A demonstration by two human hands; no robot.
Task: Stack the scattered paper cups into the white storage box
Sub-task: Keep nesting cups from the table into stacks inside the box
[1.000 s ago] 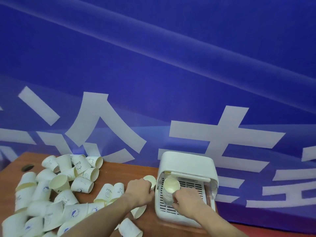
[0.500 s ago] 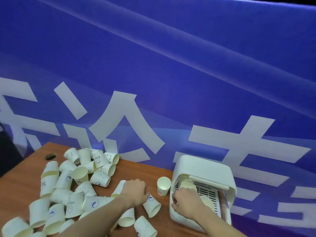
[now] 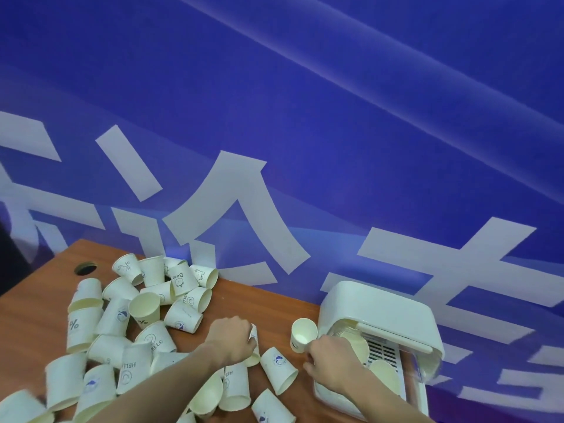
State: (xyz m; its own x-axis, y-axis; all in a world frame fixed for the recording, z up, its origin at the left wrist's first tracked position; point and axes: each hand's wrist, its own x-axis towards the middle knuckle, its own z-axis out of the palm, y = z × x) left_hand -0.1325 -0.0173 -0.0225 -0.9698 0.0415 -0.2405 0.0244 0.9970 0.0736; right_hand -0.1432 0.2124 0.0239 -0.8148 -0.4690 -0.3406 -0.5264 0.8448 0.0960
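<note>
Several white paper cups (image 3: 143,309) lie scattered on the left half of a brown wooden table (image 3: 36,312). My left hand (image 3: 233,337) grips one lying cup (image 3: 253,346) at the pile's right edge. An upright cup (image 3: 302,334) stands just left of the white storage box (image 3: 381,309). My right hand (image 3: 331,358) hovers at the box's left front edge with curled fingers, and whether it holds anything is hidden. Inside the box, cups (image 3: 384,377) lie on the slotted floor.
A blue banner (image 3: 305,117) with large white characters rises directly behind the table. A round cable hole (image 3: 85,268) sits near the table's far left corner. More cups (image 3: 277,369) lie between my two forearms.
My right hand has drawn back out of the box to its left edge. My left hand has closed round a cup. The view has tilted and shifted left.
</note>
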